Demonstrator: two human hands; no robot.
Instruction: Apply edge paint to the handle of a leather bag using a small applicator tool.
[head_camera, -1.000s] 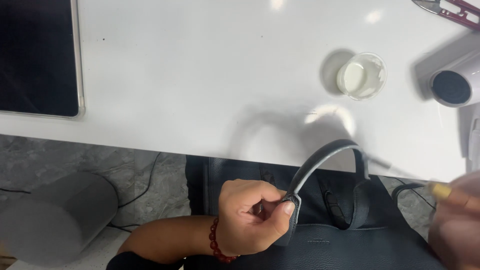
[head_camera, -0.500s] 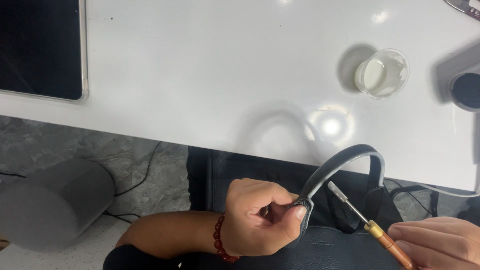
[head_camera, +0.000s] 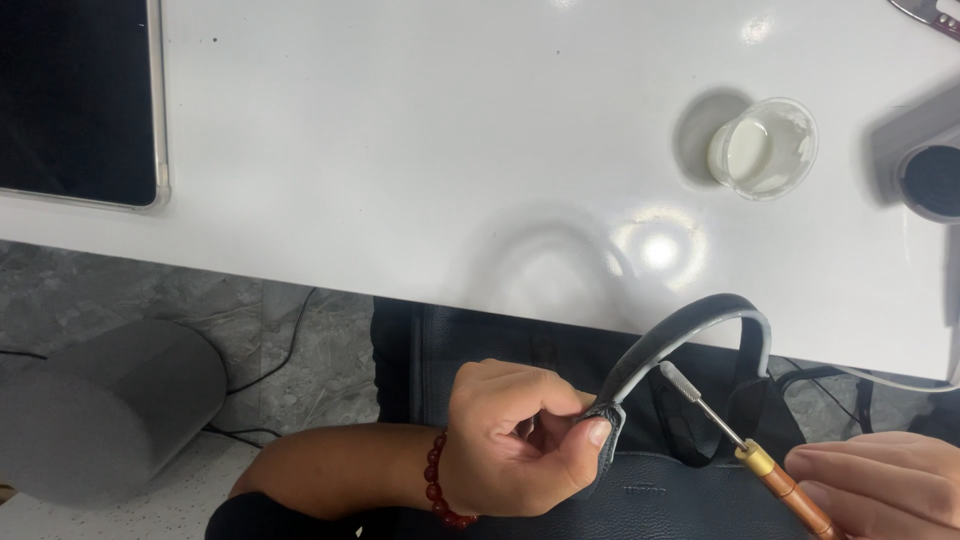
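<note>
Two hands at work below the edge of a big white tabletop (head_camera: 450, 130), which fills most of the view. Dark tablet (head_camera: 75, 100) lies flat at its far left, screen off. Grey rounded object (head_camera: 105, 405) sits on the marbled floor under the tabletop, w/ cables trailing beside it. Dark leather bag (head_camera: 650, 500) rests low in front of the person, its curved handle strap (head_camera: 680, 335) arching up towards the tabletop edge. Left hand (head_camera: 515, 450), red bead bracelet (head_camera: 440, 480) at the wrist, is curled shut, thumb & fingers pinching the strap's lower end. Right hand (head_camera: 880, 485), bottom right corner, fingers pressed together round a wooden-handled tool (head_camera: 745, 450); its thin metal shaft points up-left, tip just beside the strap's inner edge, can't tell if touching. Small clear cup (head_camera: 765, 150) w/ whitish liquid stands on the tabletop upper right, well apart from both hands. Grey device (head_camera: 925, 175) partly cut off at right edge.
</note>
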